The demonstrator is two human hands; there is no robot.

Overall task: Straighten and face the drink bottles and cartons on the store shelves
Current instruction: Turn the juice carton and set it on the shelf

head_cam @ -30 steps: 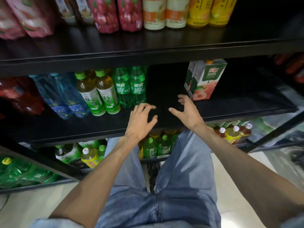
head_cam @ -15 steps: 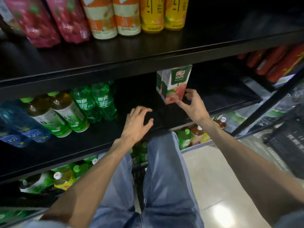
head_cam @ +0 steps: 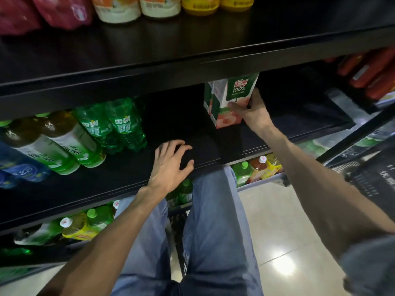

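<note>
A green and white peach juice carton [head_cam: 232,97] stands upright on the black middle shelf [head_cam: 128,174], right of centre. My right hand [head_cam: 253,111] grips its lower right side, thumb across the front face and fingers behind. My left hand [head_cam: 171,165] hovers over the bare shelf near its front edge, fingers spread and loosely bent, holding nothing. To the left on that shelf stand two green soda bottles [head_cam: 119,127], two green tea bottles [head_cam: 64,144] and blue water bottles [head_cam: 19,169].
The upper shelf [head_cam: 192,67] carries pink, orange-white and yellow bottles [head_cam: 136,7]. More green and yellow bottles [head_cam: 254,167] fill the lowest shelf behind my knees. Red packs [head_cam: 369,71] lie at the far right. A dark basket [head_cam: 376,180] sits at the right edge above the tiled floor.
My right hand reached forward to the juice carton and closed around its lower part. My left hand stayed over the shelf. The view shifted to the right.
</note>
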